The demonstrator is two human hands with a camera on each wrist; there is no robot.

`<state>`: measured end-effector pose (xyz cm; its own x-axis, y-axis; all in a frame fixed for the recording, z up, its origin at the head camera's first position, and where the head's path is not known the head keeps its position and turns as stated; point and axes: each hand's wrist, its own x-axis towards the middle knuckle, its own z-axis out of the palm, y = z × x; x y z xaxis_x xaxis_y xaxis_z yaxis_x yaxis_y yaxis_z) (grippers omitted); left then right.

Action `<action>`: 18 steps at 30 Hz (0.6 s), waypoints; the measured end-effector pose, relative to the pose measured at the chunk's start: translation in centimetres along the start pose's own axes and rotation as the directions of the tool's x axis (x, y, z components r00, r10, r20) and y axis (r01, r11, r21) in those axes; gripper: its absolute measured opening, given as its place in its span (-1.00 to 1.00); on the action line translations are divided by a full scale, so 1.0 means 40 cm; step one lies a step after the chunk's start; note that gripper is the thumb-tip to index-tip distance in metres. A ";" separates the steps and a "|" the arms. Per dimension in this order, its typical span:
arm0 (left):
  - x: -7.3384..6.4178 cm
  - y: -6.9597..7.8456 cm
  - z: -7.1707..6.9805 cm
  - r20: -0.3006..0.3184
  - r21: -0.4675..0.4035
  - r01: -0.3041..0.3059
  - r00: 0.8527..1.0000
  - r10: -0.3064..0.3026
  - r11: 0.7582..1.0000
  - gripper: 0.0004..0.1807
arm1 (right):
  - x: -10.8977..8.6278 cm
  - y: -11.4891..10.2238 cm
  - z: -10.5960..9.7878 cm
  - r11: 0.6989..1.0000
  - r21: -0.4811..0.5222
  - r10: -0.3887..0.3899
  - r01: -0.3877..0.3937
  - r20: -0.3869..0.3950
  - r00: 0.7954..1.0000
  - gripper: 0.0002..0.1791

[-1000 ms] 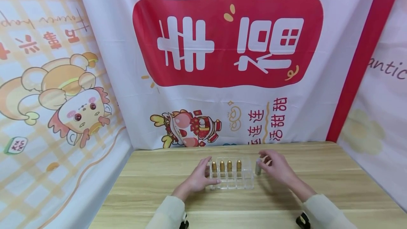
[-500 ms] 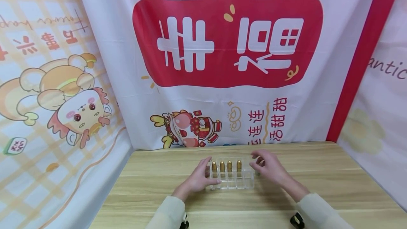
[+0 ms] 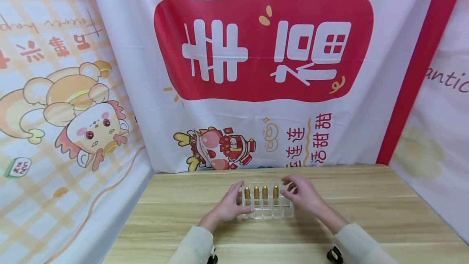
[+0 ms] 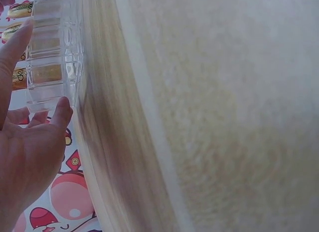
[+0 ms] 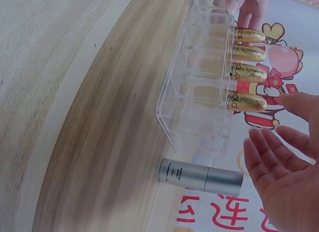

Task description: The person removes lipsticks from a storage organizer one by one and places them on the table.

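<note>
A clear divided lipstick holder stands on the wooden table, with several gold bullet-shaped lipstick tubes upright in its back row. My left hand grips the holder's left end, thumb at the front and fingers at the side and back. Over its right end, my right hand has parted fingers and nothing between them. In the right wrist view, its fingertips are close to the rightmost gold tube but apart from it. A silver tube stands outside the holder's right end; the right hand hides it in the head view.
The holder's front row and right-end compartments show no tubes. A printed white cloth hangs behind the table's back edge, with more cloth at the left and right. Wooden tabletop extends in front and to both sides.
My right hand has moved left, from beside the silver tube to over the holder's right end near the gold tubes. The left hand and the holder have stayed in place.
</note>
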<state>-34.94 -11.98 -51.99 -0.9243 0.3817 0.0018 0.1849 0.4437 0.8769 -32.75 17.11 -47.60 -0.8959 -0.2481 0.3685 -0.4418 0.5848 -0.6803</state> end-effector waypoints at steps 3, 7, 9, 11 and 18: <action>-0.001 -0.002 0.001 -0.001 0.000 -0.003 1.000 0.003 1.000 0.19 | 0.000 -0.002 0.007 1.000 0.002 -0.002 0.002 0.009 1.000 -0.61; 0.000 -0.003 0.000 -0.003 0.005 -0.009 1.000 0.009 1.000 0.18 | 0.000 0.000 0.015 1.000 0.014 -0.012 0.012 0.023 1.000 -0.61; 0.001 -0.004 0.001 -0.003 0.007 -0.009 1.000 0.009 1.000 0.18 | 0.000 0.003 0.019 1.000 0.022 -0.010 0.009 0.027 1.000 -0.62; 0.001 -0.005 0.001 -0.004 0.007 -0.014 1.000 0.014 1.000 0.18 | 0.000 0.005 0.022 0.999 0.034 -0.008 0.007 0.028 1.000 -0.63; 0.000 -0.006 0.001 -0.004 0.008 -0.016 1.000 0.017 1.000 0.19 | 0.004 0.013 0.030 0.999 0.025 -0.022 0.022 0.021 1.000 -0.66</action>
<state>-34.98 -12.04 -52.23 -0.9226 0.3854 0.0184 0.2027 0.4435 0.8730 -33.19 16.45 -48.63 -0.8867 -0.2773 0.3699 -0.4620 0.5598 -0.6878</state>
